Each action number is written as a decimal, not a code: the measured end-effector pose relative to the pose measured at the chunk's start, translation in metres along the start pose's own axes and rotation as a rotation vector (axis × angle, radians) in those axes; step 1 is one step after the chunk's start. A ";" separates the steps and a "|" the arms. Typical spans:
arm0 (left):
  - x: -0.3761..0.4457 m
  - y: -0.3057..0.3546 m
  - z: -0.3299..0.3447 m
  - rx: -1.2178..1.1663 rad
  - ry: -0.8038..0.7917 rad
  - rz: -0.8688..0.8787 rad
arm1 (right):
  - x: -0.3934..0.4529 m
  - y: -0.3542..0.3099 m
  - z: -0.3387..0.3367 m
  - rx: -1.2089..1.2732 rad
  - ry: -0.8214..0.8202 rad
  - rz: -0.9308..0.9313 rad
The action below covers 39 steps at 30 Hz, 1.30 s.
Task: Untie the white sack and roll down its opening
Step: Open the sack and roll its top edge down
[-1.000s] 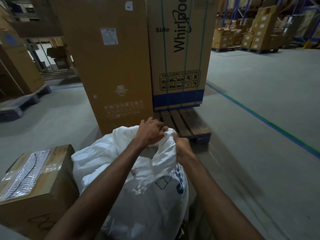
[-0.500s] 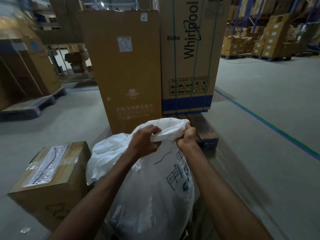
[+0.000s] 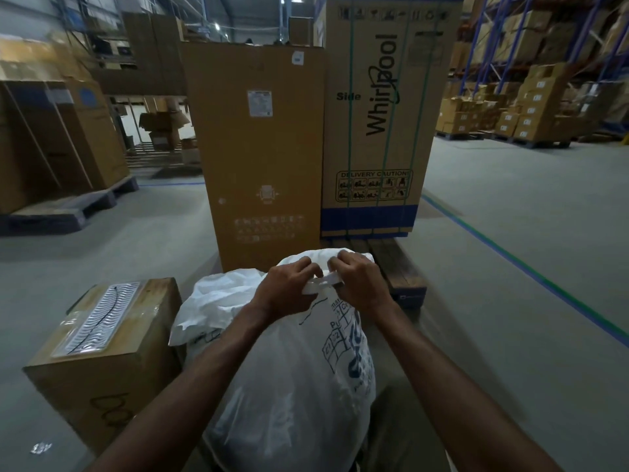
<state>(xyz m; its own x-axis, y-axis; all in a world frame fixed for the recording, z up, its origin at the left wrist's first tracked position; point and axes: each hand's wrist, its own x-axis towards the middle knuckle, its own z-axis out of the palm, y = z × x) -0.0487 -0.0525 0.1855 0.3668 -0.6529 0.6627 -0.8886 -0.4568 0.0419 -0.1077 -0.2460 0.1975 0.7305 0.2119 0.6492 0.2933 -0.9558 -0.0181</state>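
At the top of the white sack point(image 3: 289, 396), both hands meet over the gathered neck. Left hand point(image 3: 286, 294): fingers curled tight, clenched on a bunched fold of white fabric at the neck. Right hand point(image 3: 362, 284): fingers curled likewise, pinching the same twisted strip of fabric from the other side. I read the knuckles of the two hands as near, with a short band of white material stretched between them. Whether the knot is loose or tight I cannot tell; the fingers cover it.

Sack stands upright on the floor point(image 3: 510, 301), centre frame, directly below me. It looks full and rounded; contents hidden. Blue printed marks and a grid of small boxes show on its right flank. A second lobe of white plastic bulges out at the sack's left shoulder, behind the left forearm.

Just beside the sack on the left: a brown cardboard box point(image 3: 102, 362), closed, with a clear-taped patterned panel on its top face. Behind the sack: a tall plain carton point(image 3: 262, 158) with a small white label, and next to it a taller Whirlpool carton point(image 3: 381, 114) bound with green straps, standing on a wooden pallet point(image 3: 398, 270).

Floor is grey concrete with a blue-and-green line running diagonally on the right. Room is a warehouse: racks and stacked cartons point(image 3: 524, 107) far right, more large boxes on pallets far left.
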 end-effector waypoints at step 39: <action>-0.024 -0.028 0.002 0.105 -0.025 0.247 | 0.038 -0.015 0.020 0.279 -0.377 0.177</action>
<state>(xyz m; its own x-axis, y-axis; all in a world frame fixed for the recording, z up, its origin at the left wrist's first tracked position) -0.0320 -0.0257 0.1670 0.1500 -0.7666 0.6244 -0.9193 -0.3406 -0.1974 -0.0722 -0.2193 0.2067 0.9409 0.1593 0.2990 0.2608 -0.9039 -0.3391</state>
